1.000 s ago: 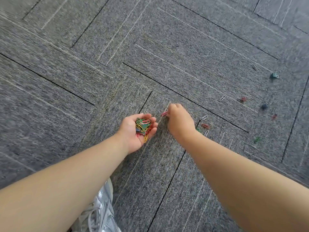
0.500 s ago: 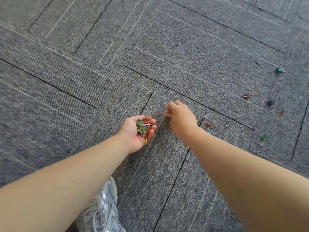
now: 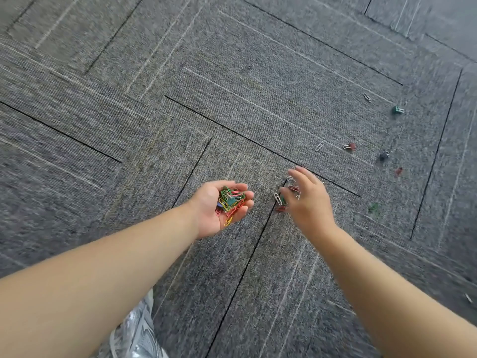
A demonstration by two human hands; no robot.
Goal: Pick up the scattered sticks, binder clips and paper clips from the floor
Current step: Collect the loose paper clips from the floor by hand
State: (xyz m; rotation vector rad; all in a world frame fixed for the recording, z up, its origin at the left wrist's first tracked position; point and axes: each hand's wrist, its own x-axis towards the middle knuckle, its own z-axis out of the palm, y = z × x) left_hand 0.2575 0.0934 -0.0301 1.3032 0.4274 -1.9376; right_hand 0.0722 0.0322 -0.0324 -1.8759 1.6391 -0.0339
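Nearest the viewer, a silver-grey shoe (image 3: 134, 332) stands on the grey carpet floor (image 3: 103, 151) at the bottom edge. Ahead of it the left hand (image 3: 210, 210) is turned palm up and cupped, its fingers curled round a heap of coloured paper clips (image 3: 233, 194) in green, red, yellow and silver, with a small teal binder clip (image 3: 231, 202) lodged among them. Just to its right the right hand (image 3: 308, 202), motion-blurred, is held palm down with fingers straight and spread, gripping nothing that can be made out; whether its fingertips touch the floor cannot be told. Beside and partly beneath those fingers a small cluster lies on the floor: a silver paper clip (image 3: 278, 198), a red paper clip (image 3: 281, 209) just below it, and other red and silver pieces half hidden. Farther right lies a blurred green piece (image 3: 373, 208) of uncertain kind. Beyond, set apart from one another, lie a small red clip (image 3: 398, 171), a dark binder clip (image 3: 383, 156), a red binder clip (image 3: 349, 146) and a second silver paper clip (image 3: 319, 146). Farthest away lie a green binder clip (image 3: 397, 110) and a third silver paper clip (image 3: 367, 97).
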